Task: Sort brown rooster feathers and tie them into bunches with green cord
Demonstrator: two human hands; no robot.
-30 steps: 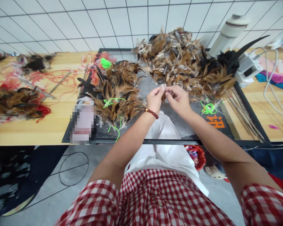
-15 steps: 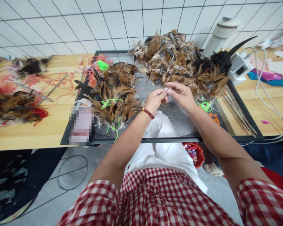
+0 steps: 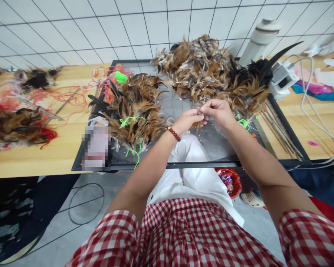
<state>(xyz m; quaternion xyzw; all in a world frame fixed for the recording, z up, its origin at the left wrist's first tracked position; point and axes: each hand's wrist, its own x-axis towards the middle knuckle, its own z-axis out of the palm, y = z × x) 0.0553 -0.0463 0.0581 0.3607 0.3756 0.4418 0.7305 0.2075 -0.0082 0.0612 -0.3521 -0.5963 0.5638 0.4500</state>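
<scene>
My left hand [image 3: 187,120] and my right hand [image 3: 218,112] meet over a dark cutting mat [image 3: 211,144], both pinched on a small bunch of brown feathers [image 3: 197,123] that hangs between the fingers. A red bead bracelet sits on my left wrist. Just behind my hands lies a big loose pile of brown and black feathers [image 3: 208,70]. To the left on the mat are feather bundles [image 3: 135,111] tied with green string.
Thin wooden sticks [image 3: 281,135] lie along the mat's right edge, with a coil of green string [image 3: 242,124] near them. A white device [image 3: 282,78] with cables stands at the right. More feathers and red string [image 3: 19,124] cover the wooden table on the left.
My hands have come closer together and dropped slightly, with the fingers now closed tighter round the small feather bunch. The view barely shifted.
</scene>
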